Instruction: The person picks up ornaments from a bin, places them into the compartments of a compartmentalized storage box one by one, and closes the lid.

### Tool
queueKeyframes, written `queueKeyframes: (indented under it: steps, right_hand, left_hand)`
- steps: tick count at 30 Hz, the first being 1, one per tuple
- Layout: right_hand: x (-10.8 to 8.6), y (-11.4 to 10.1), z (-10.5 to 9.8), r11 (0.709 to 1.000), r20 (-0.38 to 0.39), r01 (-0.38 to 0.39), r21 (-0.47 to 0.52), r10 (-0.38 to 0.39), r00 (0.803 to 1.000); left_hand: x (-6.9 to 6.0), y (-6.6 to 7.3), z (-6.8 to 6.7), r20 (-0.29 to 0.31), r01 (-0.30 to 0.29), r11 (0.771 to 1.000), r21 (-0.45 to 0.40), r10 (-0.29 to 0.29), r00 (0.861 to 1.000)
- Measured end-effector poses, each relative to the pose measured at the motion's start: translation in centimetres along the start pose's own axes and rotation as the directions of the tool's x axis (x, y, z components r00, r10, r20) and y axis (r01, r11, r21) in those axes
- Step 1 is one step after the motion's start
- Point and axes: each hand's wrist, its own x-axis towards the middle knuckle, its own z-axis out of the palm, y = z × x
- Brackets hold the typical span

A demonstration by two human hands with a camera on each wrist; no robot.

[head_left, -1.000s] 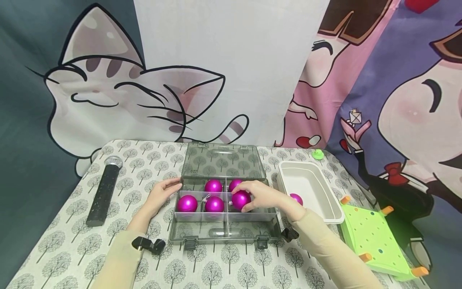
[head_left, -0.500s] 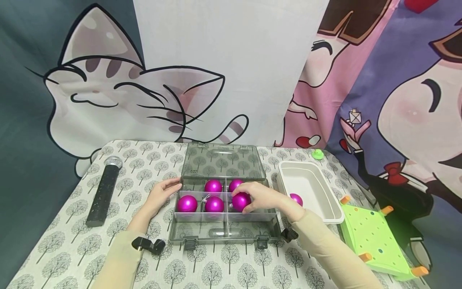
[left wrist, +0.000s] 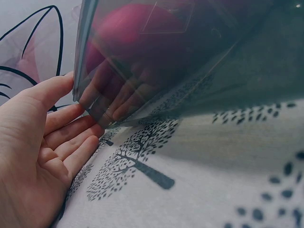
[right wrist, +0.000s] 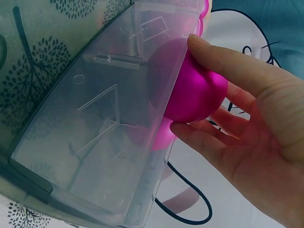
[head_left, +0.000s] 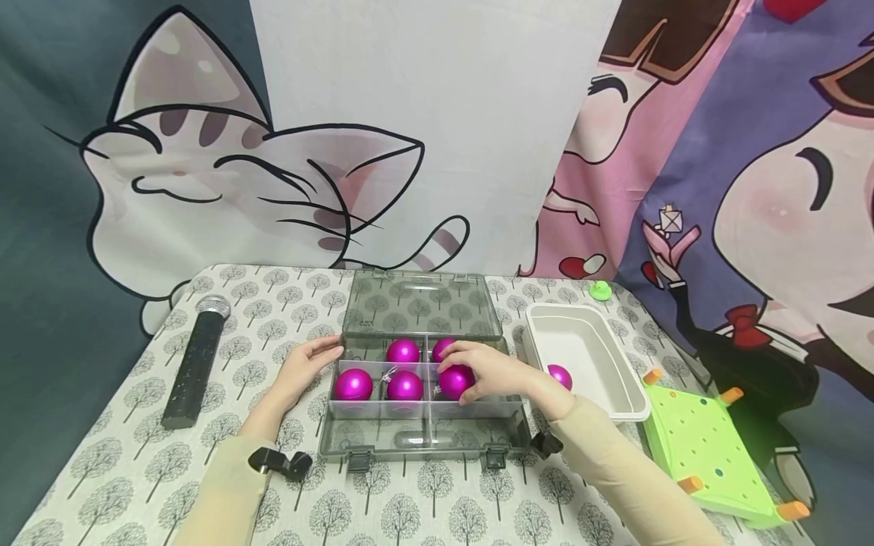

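A smoky clear plastic organizer box (head_left: 365,451) lies with its lid (head_left: 423,303) folded back on the tree-print cloth. In its middle row, my right hand (head_left: 488,369) holds a magenta Christmas bauble (head_left: 455,382) between thumb and fingers, low in the right compartment. The right wrist view shows that bauble (right wrist: 202,92) partly behind a clear divider (right wrist: 109,123). More baubles sit in the box: two in the middle-left compartment (head_left: 353,385), one back left (head_left: 403,351), one back right (head_left: 444,349), partly hidden. My left hand (head_left: 300,371) rests its fingertips against the box's back left corner.
Right of the box stands a white bin (head_left: 594,356) with one bauble (head_left: 560,376) visible beside my forearm. A green pegboard with orange legs (head_left: 710,451) lies farther right, a green rubber duck (head_left: 601,291) behind. A black microphone (head_left: 198,360) lies at left.
The bauble in my right hand has settled slightly lower into the middle-right compartment, with its silver hanger shifting. My left hand stays at the box corner.
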Motion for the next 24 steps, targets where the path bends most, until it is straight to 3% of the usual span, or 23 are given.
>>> queueKeyframes:
  steps: [24]
  right_hand:
    - [0.03,-0.10,0.04,0.999,0.056,-0.040,-0.008,0.040,0.998]
  left_hand:
    - [0.07,0.00,-0.03,0.000,0.016,1.000,0.007,-0.016,1.000]
